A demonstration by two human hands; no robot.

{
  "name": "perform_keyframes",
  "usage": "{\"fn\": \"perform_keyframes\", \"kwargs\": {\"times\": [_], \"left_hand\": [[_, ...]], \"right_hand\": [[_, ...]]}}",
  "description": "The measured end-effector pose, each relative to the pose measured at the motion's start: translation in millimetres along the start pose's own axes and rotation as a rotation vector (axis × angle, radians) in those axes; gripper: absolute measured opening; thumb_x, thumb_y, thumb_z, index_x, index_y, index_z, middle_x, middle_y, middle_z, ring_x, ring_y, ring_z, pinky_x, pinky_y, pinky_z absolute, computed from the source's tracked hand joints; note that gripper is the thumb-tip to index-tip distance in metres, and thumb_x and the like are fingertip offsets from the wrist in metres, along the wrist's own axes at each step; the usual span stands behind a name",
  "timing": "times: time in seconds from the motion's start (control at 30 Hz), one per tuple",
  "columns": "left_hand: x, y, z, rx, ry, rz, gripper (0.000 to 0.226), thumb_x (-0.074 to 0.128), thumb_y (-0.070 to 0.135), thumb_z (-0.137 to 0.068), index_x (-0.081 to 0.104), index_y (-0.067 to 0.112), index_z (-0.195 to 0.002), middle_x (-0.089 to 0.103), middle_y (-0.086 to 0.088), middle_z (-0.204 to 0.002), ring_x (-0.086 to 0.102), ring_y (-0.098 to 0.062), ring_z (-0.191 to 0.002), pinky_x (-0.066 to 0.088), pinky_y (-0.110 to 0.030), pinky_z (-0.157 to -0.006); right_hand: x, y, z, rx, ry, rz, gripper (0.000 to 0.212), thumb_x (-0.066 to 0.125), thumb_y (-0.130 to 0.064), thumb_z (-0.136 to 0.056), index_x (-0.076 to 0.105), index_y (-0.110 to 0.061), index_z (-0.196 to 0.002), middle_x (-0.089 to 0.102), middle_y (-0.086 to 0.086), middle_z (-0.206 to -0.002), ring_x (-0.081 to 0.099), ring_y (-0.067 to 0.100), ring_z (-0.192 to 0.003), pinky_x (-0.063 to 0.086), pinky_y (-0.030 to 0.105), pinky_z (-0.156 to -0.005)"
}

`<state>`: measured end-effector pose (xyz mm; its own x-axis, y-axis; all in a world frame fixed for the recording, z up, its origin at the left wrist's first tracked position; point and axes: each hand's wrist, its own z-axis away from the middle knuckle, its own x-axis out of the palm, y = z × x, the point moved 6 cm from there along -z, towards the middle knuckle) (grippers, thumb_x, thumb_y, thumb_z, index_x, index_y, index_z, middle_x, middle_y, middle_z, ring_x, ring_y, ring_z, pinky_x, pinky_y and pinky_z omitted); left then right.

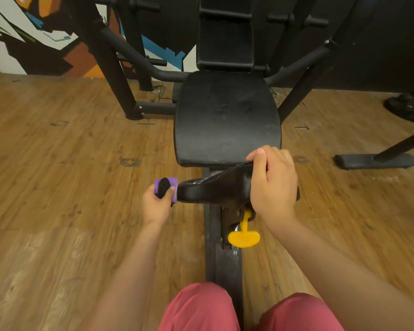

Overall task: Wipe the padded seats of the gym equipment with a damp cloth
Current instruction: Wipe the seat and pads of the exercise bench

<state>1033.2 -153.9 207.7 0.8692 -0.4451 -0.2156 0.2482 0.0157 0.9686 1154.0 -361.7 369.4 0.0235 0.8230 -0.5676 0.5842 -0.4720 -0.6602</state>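
My knees [201, 309] in red shorts sit at the bottom of the view, with the black steel beam [225, 271] of the machine running forward between them over the wooden floor [58, 187]. Just ahead, a yellow T-shaped handle [244, 236] sticks out from the bracket under the small padded seat [215, 187], a narrow black pad lying crosswise in front of me and tilted, its left end lower. My left hand [157, 204] is clenched around the cloth [166, 189], a purple piece folded with a black roll in it, and the cloth touches the left tip of that small seat. My right hand [273, 185] grips the right end of the same pad, fingers curled over its far edge and the thumb on top. Directly beyond lies the large padded seat [227, 118], black, scuffed and bare, its near edge just behind my right thumb. Past it the black back pad [225, 44] rises upright within the dark frame tubes [134, 58] that spread to both sides. On the right, the flat foot of another machine [375, 161] rests on the floor, and further back a dark weight plate [409, 108] lies near the black wall. On the far left the wall carries a mural [22, 32] in white, orange, blue and black.
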Motion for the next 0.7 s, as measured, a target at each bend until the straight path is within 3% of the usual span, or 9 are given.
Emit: {"fn": "perform_keyframes", "kwargs": {"times": [0.1,0.3,0.4,0.5,0.7], "left_hand": [[-0.9,-6.2,-2.8,-0.023,-0.068,0.076,0.016,0.065,0.009,-0.09,0.063,0.003,-0.104,0.064,-0.009,-0.089,0.059,-0.019,-0.079,0.046,-0.01,-0.054],[1.7,-2.5,0.0,0.046,-0.163,0.116,0.01,0.066,0.01,-0.09,0.064,0.009,-0.1,0.063,-0.001,-0.083,0.057,-0.009,-0.071,0.045,-0.012,-0.052],[6.1,-15.7,-19.7,-0.016,-0.163,0.113,0.018,0.062,0.011,-0.092,0.062,0.007,-0.109,0.065,-0.005,-0.093,0.06,-0.013,-0.081,0.048,-0.013,-0.061],[15.6,-40.5,-37.2,-0.147,-0.199,0.134,0.021,0.06,0.012,-0.093,0.059,0.009,-0.114,0.066,-0.013,-0.107,0.062,-0.021,-0.093,0.048,-0.027,-0.08],[26.1,-58.0,-46.3,-0.211,-0.277,0.179,0.024,0.061,0.009,-0.092,0.062,0.005,-0.117,0.068,-0.015,-0.106,0.062,-0.027,-0.094,0.05,-0.031,-0.077]], "right_hand": [[-0.3,-1.1,-0.3,-0.013,0.004,0.001,0.054,0.018,-0.041,-0.093,0.064,-0.013,-0.084,0.059,-0.003,-0.081,0.045,0.007,-0.083,0.03,0.014,-0.066],[-0.7,-2.7,-0.2,-0.033,0.006,0.01,0.05,0.02,-0.037,-0.094,0.062,-0.012,-0.082,0.057,-0.003,-0.078,0.043,0.007,-0.081,0.029,0.018,-0.067],[-0.7,-3.9,0.0,-0.037,0.008,0.03,0.049,0.021,-0.036,-0.094,0.062,-0.012,-0.083,0.056,-0.005,-0.079,0.044,0.008,-0.081,0.03,0.019,-0.068],[0.0,-4.0,0.8,-0.037,0.01,0.057,0.045,0.024,-0.036,-0.095,0.062,-0.013,-0.084,0.057,-0.005,-0.079,0.046,0.01,-0.082,0.035,0.022,-0.069],[0.2,-2.9,-0.4,-0.062,-0.013,0.075,0.041,0.027,-0.036,-0.095,0.06,-0.014,-0.082,0.056,-0.004,-0.078,0.046,0.014,-0.082,0.033,0.025,-0.068]]}}
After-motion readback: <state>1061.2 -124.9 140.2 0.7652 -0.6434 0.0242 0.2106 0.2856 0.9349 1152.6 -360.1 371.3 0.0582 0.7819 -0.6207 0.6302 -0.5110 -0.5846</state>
